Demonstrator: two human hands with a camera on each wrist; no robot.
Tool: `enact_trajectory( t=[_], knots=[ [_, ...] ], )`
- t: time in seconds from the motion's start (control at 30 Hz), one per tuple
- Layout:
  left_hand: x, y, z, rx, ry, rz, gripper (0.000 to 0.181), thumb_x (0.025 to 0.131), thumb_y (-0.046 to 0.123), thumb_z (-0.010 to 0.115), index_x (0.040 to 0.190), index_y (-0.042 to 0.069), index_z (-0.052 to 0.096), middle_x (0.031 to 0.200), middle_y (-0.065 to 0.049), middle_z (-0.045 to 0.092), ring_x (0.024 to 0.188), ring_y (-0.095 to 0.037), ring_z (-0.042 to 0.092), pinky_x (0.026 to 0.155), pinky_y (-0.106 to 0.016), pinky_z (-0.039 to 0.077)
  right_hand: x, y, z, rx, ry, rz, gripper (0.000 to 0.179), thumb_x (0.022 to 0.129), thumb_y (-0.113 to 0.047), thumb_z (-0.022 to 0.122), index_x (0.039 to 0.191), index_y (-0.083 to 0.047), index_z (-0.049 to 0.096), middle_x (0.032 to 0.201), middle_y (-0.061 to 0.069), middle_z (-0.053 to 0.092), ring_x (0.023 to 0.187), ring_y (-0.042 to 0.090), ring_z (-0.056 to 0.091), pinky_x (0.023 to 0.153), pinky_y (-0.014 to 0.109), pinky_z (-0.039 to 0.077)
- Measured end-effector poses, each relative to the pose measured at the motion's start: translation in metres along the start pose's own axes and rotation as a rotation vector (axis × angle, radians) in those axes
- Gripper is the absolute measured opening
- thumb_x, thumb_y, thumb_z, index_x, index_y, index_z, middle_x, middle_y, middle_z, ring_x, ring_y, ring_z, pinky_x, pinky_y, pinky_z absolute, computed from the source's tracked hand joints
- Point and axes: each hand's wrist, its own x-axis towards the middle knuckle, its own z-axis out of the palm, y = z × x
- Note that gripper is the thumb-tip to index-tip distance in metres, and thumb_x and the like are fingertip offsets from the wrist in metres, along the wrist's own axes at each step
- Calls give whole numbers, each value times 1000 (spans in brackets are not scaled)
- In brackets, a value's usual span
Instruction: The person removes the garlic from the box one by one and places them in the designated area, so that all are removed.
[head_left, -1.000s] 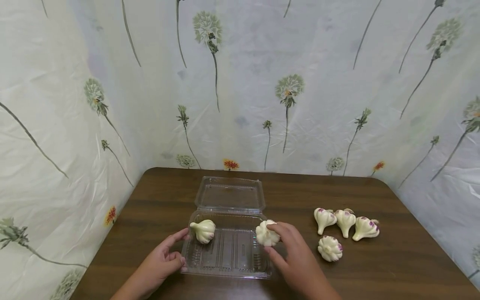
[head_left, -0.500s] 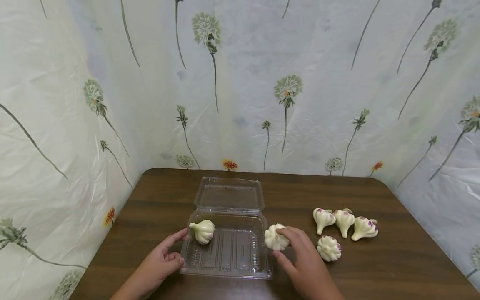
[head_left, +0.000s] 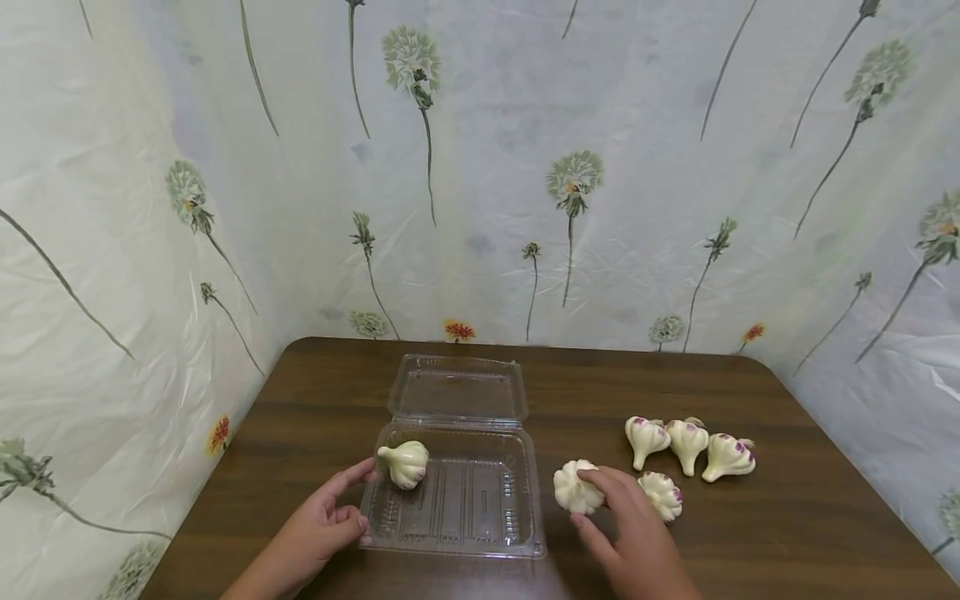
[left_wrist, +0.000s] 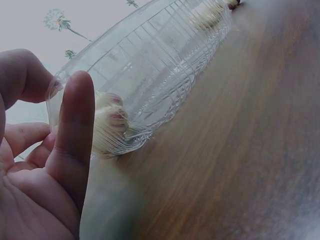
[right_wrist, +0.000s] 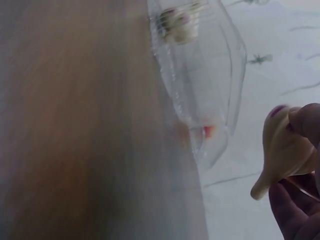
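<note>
My right hand [head_left: 633,529] pinches a white garlic bulb [head_left: 577,487] between thumb and fingers, to the right of the container. In the right wrist view that garlic bulb [right_wrist: 282,150] has its stem pointing down and a purple patch at the top. A clear plastic clamshell container [head_left: 468,533] lies with its lid folded back. My left hand [head_left: 318,521] holds the container's left edge; the left wrist view shows the thumb [left_wrist: 75,115] and fingers at its rim. Inside, a second garlic bulb [head_left: 407,464] lies on the left, stem pointing left.
Several more garlic bulbs [head_left: 687,446] with purple patches lie on the right of the brown wooden table [head_left: 600,383]. One bulb [head_left: 663,497] sits partly behind my right hand. Floral-patterned sheeting [head_left: 480,208] rises around the back and sides.
My right hand, with the garlic bulb, has moved right from over the container's right edge to a spot beyond it. The left hand and container have stayed put.
</note>
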Motion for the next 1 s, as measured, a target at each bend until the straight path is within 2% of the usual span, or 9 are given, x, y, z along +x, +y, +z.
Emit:
enact_trajectory(
  t=[0.23, 0.4, 0.6, 1.0],
  knots=[
    [-1, -1, 0, -2, -4, -14, 82, 97, -5, 61, 165, -2, 16, 161, -32, 16, 80, -4, 58, 80, -24, 60, -10, 12, -6, 3, 32, -3, 70, 68, 4, 89, 132, -11, 66, 127, 9, 64, 122, -1, 48, 98, 2, 36],
    [-1, 0, -1, 12, 0, -5, 82, 96, -5, 62, 165, -2, 17, 160, -32, 17, 80, -4, 58, 77, -22, 59, -12, 18, -16, 3, 51, 70, 69, 70, 7, 88, 133, -10, 65, 128, 11, 62, 120, -6, 44, 93, 1, 36],
    [-1, 0, -1, 4, -8, -12, 81, 98, -5, 61, 165, -2, 16, 161, -32, 15, 81, -4, 58, 81, -26, 61, -14, 23, -29, -27, 48, 135, 67, 73, 7, 87, 135, -9, 64, 129, 14, 61, 118, -9, 40, 92, -1, 35],
    [0, 1, 0, 13, -5, -9, 80, 98, -5, 60, 165, -2, 16, 160, -33, 16, 81, -4, 58, 81, -25, 61, -18, 41, -48, -63, 87, 158, 67, 72, 11, 85, 133, -4, 64, 128, 17, 61, 119, -12, 37, 91, -2, 33]
  ],
)
